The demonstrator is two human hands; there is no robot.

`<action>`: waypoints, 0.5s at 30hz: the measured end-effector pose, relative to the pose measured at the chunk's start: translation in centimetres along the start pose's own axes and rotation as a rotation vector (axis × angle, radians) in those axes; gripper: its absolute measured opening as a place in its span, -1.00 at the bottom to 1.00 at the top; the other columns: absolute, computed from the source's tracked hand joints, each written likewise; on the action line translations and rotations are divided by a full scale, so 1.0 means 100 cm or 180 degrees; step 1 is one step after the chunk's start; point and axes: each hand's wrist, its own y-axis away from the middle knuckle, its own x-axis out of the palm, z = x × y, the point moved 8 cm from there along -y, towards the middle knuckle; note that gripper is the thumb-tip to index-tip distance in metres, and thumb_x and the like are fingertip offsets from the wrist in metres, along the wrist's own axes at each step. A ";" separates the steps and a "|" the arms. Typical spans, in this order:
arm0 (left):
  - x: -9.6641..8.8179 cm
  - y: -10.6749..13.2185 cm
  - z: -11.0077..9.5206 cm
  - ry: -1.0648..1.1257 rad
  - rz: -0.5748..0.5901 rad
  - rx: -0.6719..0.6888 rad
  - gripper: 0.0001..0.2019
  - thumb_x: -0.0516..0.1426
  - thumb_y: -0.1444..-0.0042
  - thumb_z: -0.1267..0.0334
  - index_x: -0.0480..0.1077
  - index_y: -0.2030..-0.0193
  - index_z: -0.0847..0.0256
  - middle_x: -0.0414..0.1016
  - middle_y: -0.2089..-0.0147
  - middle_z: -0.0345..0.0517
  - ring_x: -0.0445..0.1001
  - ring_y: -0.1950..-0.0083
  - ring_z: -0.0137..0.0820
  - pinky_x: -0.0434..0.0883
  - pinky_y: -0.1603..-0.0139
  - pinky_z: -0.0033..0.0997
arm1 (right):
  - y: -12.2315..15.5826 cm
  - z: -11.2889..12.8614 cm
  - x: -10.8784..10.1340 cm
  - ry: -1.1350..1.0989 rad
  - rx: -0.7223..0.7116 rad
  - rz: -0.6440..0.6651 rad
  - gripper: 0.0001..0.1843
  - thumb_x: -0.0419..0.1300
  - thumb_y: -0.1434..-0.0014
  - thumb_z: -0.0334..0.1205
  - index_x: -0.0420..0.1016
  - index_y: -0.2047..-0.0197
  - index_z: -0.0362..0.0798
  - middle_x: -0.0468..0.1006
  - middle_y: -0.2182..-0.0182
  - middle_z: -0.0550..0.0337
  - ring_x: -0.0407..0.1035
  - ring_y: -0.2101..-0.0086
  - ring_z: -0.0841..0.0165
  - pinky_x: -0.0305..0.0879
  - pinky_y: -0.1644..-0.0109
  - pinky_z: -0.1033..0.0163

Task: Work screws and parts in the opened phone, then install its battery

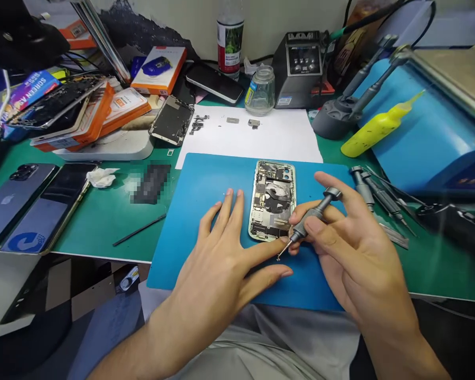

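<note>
My right hand (352,237) grips a grey precision screwdriver (311,219), its shaft slanting down to the left. At its tip is a tiny metal part (278,258), too small to name. My left hand (225,253) lies over the blue mat (190,211) with fingers spread; its index finger reaches the screwdriver's tip, its thumb just below. Beyond both hands lies an opened smartphone (273,200), its inner boards and cables exposed. The left hand's fingertips are left of the phone, apart from it.
White paper (285,137) behind the mat carries small screws and metal plates. A glass jar (260,89) stands at its back edge. More screwdrivers (383,195) and tweezers lie right. Two phones (43,211) and a black stick (139,230) lie left. A yellow bottle (380,129) leans against blue equipment.
</note>
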 end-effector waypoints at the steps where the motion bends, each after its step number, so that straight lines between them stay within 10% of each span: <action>1: 0.000 0.000 0.000 -0.0023 0.0011 -0.0003 -0.60 0.12 -0.58 -0.08 0.60 -0.41 -0.20 -0.02 -0.77 0.43 -0.11 -0.79 0.38 0.20 -0.56 0.70 | 0.001 0.000 0.000 0.0067 -0.0042 -0.0029 -0.24 0.46 -0.37 0.05 0.30 -0.52 0.25 0.59 0.17 0.17 0.55 0.31 0.30 0.66 0.29 0.22; 15: -0.001 0.000 -0.001 -0.0117 -0.0042 0.0065 -0.64 0.09 -0.64 0.10 0.58 -0.41 -0.15 0.07 -0.76 0.30 -0.07 -0.79 0.35 0.23 -0.58 0.66 | 0.002 -0.001 -0.006 0.0310 -0.0233 -0.0262 -0.30 0.51 -0.34 0.03 0.46 -0.47 0.38 0.65 0.20 0.16 0.59 0.27 0.27 0.69 0.26 0.25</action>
